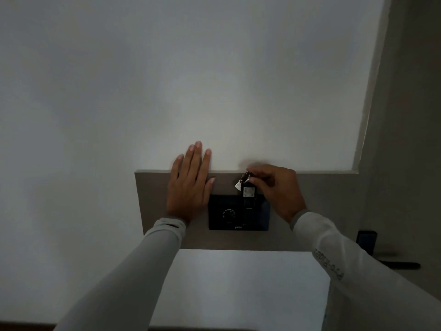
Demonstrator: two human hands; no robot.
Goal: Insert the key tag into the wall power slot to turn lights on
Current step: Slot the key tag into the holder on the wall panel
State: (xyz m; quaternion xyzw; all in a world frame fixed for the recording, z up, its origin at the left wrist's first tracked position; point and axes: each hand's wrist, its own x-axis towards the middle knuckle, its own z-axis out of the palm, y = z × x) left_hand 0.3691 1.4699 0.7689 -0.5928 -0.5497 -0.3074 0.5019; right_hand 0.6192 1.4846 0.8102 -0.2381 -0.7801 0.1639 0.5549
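- dim white wall (214, 80) w/ grey panel (310, 211)
- black switch plate (229, 216) on panel
- left hand (189, 185) flat on panel, fingers together
- right hand (276, 189) pinching key ring (245, 177)
- key tag (248, 194) upright at plate's top slot

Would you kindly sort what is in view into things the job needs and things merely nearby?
Job:
key tag
black wall power panel
right hand pinching the tag's ring
left hand flat on the grey backing board

Nearby:
door handle
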